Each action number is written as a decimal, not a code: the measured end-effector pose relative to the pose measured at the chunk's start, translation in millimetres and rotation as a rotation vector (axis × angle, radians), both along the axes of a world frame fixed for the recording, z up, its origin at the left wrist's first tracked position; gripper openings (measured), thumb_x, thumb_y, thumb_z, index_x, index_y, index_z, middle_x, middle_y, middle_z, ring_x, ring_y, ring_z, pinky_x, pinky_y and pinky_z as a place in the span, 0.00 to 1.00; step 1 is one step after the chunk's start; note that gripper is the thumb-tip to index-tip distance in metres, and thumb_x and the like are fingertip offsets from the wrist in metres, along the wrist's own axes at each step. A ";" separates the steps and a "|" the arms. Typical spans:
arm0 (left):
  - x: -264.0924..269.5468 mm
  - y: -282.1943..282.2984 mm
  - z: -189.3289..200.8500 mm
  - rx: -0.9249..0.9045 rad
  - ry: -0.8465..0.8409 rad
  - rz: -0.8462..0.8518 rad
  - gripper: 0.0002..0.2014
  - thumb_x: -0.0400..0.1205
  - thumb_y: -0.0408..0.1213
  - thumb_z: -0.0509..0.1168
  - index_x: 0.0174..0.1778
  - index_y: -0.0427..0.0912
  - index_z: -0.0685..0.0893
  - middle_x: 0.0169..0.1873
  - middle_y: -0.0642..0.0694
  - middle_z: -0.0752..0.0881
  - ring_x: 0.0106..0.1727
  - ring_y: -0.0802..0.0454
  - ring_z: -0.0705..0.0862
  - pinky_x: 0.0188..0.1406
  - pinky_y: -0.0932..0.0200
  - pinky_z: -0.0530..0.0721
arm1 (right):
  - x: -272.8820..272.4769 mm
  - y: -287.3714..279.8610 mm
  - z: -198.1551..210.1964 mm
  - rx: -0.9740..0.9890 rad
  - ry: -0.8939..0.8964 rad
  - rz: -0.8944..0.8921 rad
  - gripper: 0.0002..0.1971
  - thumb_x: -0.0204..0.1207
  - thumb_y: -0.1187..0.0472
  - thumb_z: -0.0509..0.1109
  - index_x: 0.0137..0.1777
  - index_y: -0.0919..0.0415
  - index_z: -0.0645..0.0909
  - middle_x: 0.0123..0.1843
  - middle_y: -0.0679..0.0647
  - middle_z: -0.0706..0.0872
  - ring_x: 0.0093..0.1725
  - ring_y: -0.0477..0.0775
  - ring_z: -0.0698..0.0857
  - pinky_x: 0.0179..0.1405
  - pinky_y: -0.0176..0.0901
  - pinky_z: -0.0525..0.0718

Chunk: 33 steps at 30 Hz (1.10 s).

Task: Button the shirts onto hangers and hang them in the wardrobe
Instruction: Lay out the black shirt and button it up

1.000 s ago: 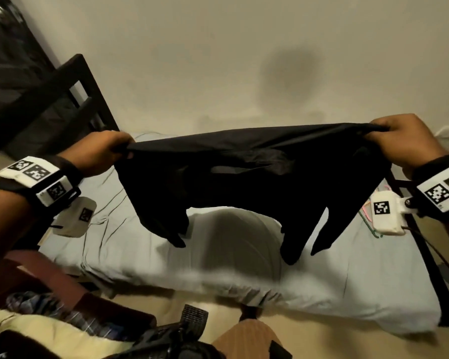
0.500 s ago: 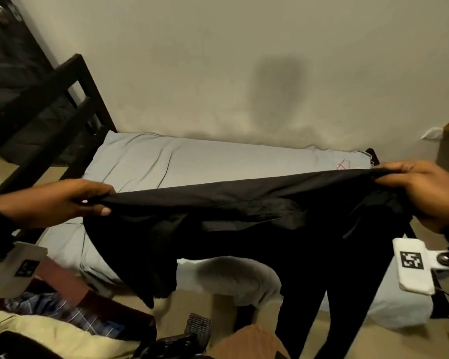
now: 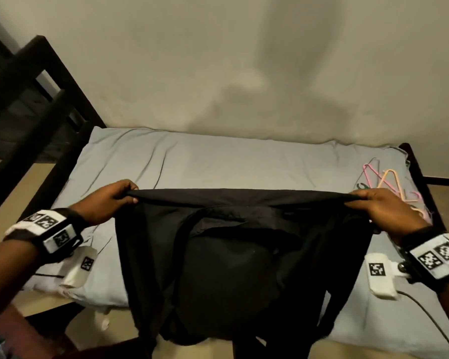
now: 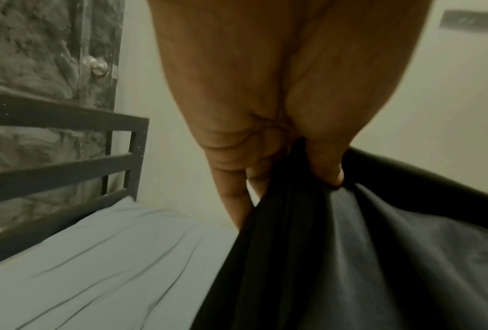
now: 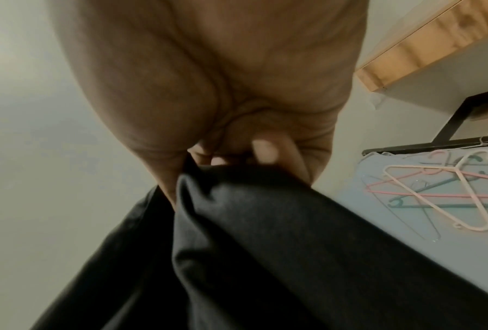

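Observation:
A black shirt (image 3: 231, 268) hangs stretched between both hands over the near edge of the bed, its lower part drooping past the mattress. My left hand (image 3: 109, 200) pinches its left top corner, thumb on the cloth (image 4: 350, 256). My right hand (image 3: 389, 211) grips the right top corner, fingers curled into the fabric (image 5: 265, 234). Several plastic hangers (image 3: 389, 182), pink, peach and green, lie in a heap on the bed's right end (image 5: 446, 192), just beyond my right hand.
The bed has a pale blue sheet (image 3: 218, 164) and a dark frame with a headboard (image 3: 36, 104) at the left. A plain wall stands behind it. A wooden-edged piece of furniture (image 5: 423, 44) is at the right. Other clothes lie at my lower left (image 3: 0, 343).
Both hands have come down and toward the bed with the shirt, which now hangs lower against the mattress edge. The view has tipped down, bringing the hangers into sight.

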<state>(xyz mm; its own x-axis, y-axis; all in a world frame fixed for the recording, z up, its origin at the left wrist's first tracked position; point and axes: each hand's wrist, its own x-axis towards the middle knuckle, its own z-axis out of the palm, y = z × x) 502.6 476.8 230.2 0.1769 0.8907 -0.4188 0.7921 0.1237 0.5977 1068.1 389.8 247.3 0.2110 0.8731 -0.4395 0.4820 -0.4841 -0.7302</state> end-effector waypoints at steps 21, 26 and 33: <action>108.8 412.6 -394.6 0.206 0.309 0.098 0.26 0.82 0.39 0.73 0.75 0.38 0.75 0.69 0.30 0.78 0.69 0.29 0.78 0.67 0.42 0.76 | 47.8 448.6 -400.8 -0.064 -0.273 -0.311 0.25 0.72 0.56 0.76 0.68 0.63 0.81 0.68 0.67 0.84 0.63 0.66 0.87 0.59 0.61 0.88; 177.5 345.8 -430.5 0.528 0.018 -0.215 0.11 0.80 0.34 0.68 0.57 0.40 0.83 0.51 0.38 0.83 0.53 0.37 0.82 0.55 0.46 0.78 | -29.7 423.8 -436.2 0.276 -0.593 0.058 0.18 0.73 0.56 0.72 0.60 0.62 0.85 0.58 0.65 0.87 0.61 0.68 0.83 0.63 0.54 0.79; 224.1 342.3 -485.0 0.274 0.310 -0.230 0.28 0.79 0.52 0.73 0.70 0.42 0.73 0.65 0.38 0.74 0.65 0.36 0.77 0.58 0.40 0.81 | -63.3 428.2 -476.0 0.125 -0.710 0.146 0.21 0.76 0.55 0.76 0.66 0.58 0.76 0.64 0.62 0.80 0.64 0.68 0.81 0.61 0.60 0.82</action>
